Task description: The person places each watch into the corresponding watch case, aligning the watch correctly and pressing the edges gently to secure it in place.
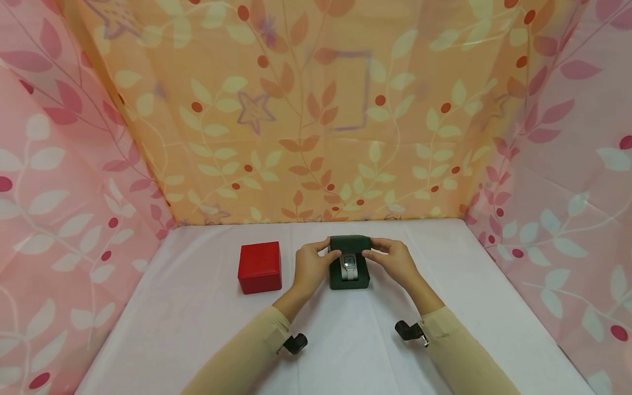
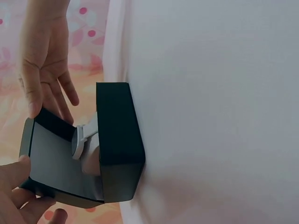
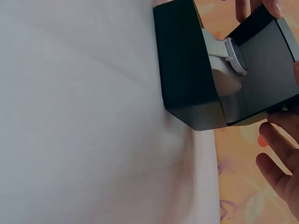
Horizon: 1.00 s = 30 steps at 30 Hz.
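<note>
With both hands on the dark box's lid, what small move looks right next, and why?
Probably tip the lid down onto the dark box: both hands, left hand and right hand, hold its edges, it stands half open, and the watch sits seated inside.

I'm looking into what reads as a makeshift recording booth, a staged tabletop set and not a lived-in room. A table (image 1: 197, 329) draped in a plain white cloth is boxed in on three sides by hanging fabric: an orange curtain (image 1: 316, 120) printed with leaves, berries and stars across the back, and pink leaf-print curtains (image 1: 59, 192) down the left and right. The cloth walls meet at creased corners and hide whatever room lies behind them. Small black cameras (image 1: 296, 344) strapped at my wrists over beige sleeves add to the sense of a data-capture setup.
</note>
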Each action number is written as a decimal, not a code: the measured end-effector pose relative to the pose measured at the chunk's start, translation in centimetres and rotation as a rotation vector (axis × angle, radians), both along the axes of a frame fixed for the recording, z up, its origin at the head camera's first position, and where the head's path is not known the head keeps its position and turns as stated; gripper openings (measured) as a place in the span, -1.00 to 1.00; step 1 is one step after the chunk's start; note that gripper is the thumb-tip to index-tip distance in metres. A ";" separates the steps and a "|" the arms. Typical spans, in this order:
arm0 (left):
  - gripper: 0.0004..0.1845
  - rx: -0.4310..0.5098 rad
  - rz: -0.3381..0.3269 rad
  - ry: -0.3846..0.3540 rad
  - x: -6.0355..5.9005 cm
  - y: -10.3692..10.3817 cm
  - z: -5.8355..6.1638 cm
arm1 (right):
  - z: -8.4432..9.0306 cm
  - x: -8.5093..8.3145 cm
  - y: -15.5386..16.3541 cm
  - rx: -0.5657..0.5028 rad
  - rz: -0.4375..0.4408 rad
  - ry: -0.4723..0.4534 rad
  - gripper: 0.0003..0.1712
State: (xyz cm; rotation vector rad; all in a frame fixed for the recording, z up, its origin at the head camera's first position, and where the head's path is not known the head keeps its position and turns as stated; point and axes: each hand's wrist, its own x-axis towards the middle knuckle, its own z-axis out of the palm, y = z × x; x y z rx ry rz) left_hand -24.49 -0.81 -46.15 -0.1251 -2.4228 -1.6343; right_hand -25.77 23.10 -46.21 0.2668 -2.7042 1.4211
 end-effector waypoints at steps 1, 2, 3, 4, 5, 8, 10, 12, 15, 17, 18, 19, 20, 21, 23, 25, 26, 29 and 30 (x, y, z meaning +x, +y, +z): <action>-0.45 0.004 0.001 0.001 0.1 0.0 -0.1 | 0.0 0.1 0.0 -0.003 -0.005 -0.004 -0.16; -0.45 0.007 0.005 0.002 0.1 0.1 -0.2 | -0.1 0.2 -0.1 -0.004 -0.011 -0.006 -0.15; -0.45 0.010 0.008 0.004 0.2 0.1 -0.2 | -0.1 0.2 -0.1 -0.006 -0.016 -0.008 -0.15; -0.45 0.011 0.012 0.005 0.2 0.1 -0.3 | -0.2 0.3 -0.1 -0.009 -0.020 -0.009 -0.15; -0.45 0.015 0.016 0.008 0.3 0.2 -0.4 | -0.3 0.4 -0.1 -0.012 -0.025 -0.011 -0.15; -0.46 0.021 0.023 0.017 0.4 0.3 -0.5 | -0.4 0.5 -0.2 -0.025 -0.031 -0.010 -0.17; -0.46 0.036 0.021 0.018 0.5 0.3 -0.6 | -0.4 0.6 -0.3 -0.032 -0.034 -0.007 -0.19; -0.47 0.065 0.027 0.003 0.5 0.3 -0.6 | -0.4 0.6 -0.3 -0.039 -0.036 -0.002 -0.21; -0.48 0.138 0.038 -0.029 0.4 0.3 -0.9 | -0.3 0.7 -0.5 -0.052 -0.037 0.003 -0.22; -0.48 0.182 0.049 -0.046 0.4 0.4 -1.1 | -0.3 0.8 -0.5 -0.059 -0.038 0.006 -0.22; -0.48 0.200 0.048 -0.047 0.4 0.4 -1.1 | -0.2 0.9 -0.5 -0.062 -0.036 0.007 -0.22; -0.47 0.213 0.046 -0.049 0.5 0.4 -1.2 | -0.2 0.9 -0.6 -0.065 -0.035 0.009 -0.22; -0.47 0.220 0.044 -0.048 0.5 0.4 -1.2 | -0.2 1.0 -0.6 -0.068 -0.034 0.012 -0.23; -0.46 0.223 0.042 -0.048 0.6 0.5 -1.2 | -0.3 1.1 -0.6 -0.072 -0.036 0.014 -0.23; -0.47 0.232 0.036 -0.047 0.7 0.5 -1.2 | -0.3 1.2 -0.6 -0.076 -0.039 0.016 -0.24; -0.48 0.246 0.029 -0.058 0.8 0.5 -1.2 | -0.4 1.4 -0.6 -0.085 -0.041 0.014 -0.24; -0.49 0.251 0.028 -0.061 0.9 0.5 -1.1 | -0.5 1.4 -0.7 -0.089 -0.043 0.012 -0.25; -0.50 0.264 0.022 -0.068 1.2 0.5 -1.1 | -0.6 1.6 -0.8 -0.100 -0.049 0.008 -0.27; -0.49 0.264 0.021 -0.070 1.3 0.5 -1.2 | -0.7 1.7 -0.8 -0.100 -0.048 0.011 -0.28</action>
